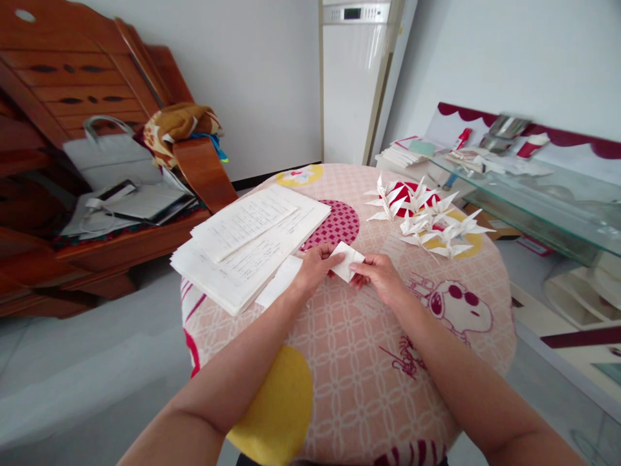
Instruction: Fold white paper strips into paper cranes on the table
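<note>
Between my two hands, above the middle of the round table, is a small square of folded white paper (345, 261). My left hand (319, 264) pinches its left side, thumb lying on top. On the right edge, my right hand (377, 274) grips the same paper between thumb and fingers. Some fingertips are hidden under the paper. By my left wrist lies a loose white paper strip (280, 281), partly covered by the forearm. Several folded white paper cranes (427, 217) stand grouped beyond my right hand.
A thick stack of written sheets (237, 249) covers the table's left side. Pink patterned cloth (339, 349) drapes the round table. A glass shelf (538, 200) with cups and papers stands close on the right. To the left is a wooden bench (121, 243) holding a grey bag.
</note>
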Action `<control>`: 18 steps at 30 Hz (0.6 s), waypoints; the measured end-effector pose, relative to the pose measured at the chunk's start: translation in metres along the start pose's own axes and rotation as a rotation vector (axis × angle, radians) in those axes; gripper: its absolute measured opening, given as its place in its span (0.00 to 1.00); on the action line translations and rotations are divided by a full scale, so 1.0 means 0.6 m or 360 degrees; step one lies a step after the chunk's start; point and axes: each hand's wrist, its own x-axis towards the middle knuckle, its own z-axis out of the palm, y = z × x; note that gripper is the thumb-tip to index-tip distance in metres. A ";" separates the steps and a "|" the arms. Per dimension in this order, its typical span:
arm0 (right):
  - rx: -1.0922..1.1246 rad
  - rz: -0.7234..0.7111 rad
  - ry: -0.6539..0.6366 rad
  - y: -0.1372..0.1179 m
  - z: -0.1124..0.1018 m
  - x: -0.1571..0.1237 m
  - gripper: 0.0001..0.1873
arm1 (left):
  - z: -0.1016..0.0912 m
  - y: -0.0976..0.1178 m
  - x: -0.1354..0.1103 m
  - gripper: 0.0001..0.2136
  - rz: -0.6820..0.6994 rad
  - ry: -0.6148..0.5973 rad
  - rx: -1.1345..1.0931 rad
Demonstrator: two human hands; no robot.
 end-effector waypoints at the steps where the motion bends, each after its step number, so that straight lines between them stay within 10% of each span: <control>1: 0.0017 0.0006 -0.0013 0.000 0.000 0.000 0.16 | -0.002 0.001 -0.001 0.16 -0.0023 -0.0038 -0.0010; 8: 0.0017 0.0015 -0.0098 0.002 -0.006 -0.003 0.15 | -0.011 0.008 -0.004 0.16 -0.0177 -0.0243 0.0011; 18: -0.0103 0.0026 -0.0191 -0.004 -0.007 -0.009 0.15 | -0.003 0.010 -0.009 0.10 -0.0138 0.0049 -0.0123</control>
